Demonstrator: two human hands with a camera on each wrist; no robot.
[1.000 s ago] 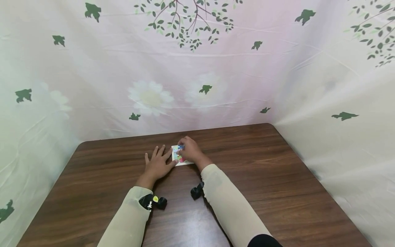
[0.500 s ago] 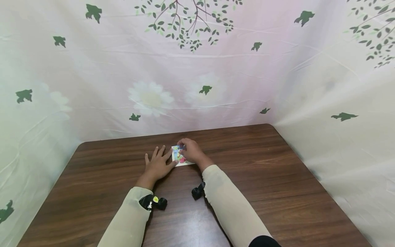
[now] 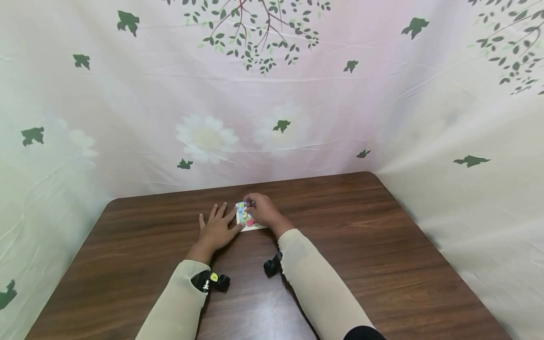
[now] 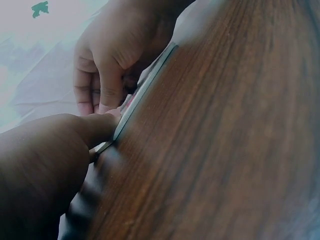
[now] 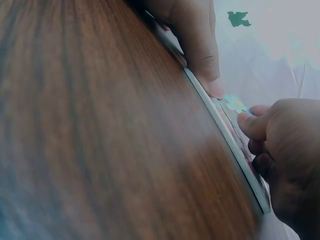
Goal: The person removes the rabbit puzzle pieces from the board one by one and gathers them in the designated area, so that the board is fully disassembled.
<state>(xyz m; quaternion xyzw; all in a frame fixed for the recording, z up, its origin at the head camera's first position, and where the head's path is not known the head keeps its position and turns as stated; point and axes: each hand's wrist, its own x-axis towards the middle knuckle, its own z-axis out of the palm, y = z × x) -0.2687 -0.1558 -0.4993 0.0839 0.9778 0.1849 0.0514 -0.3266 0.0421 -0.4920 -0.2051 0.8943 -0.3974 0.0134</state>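
A small flat board [image 3: 246, 221] with a colourful cartoon picture and white edge lies on the wooden table. Beside it my left hand [image 3: 216, 231] lies with spread fingers, its thumb touching the board's near left corner. My right hand [image 3: 264, 211] is over the board's right part and covers much of it. In the right wrist view, its thumb and forefinger pinch a thin flat picture piece [image 5: 236, 104] with a pale yellow and blue print, at the board's surface. Whether that piece is free of the board I cannot tell. The left wrist view shows the board's edge [image 4: 145, 92] side-on.
The brown wooden table [image 3: 361, 245] has its far edge just behind the hands. Printed cloth [image 3: 255, 94] with flowers, leaves and birds hangs behind and at both sides. Each wrist carries a small black camera, such as the left one [image 3: 222, 282].
The head view has tilted up slightly. The right fingers have shifted only a little at the board; the left hand stays on the board's corner.
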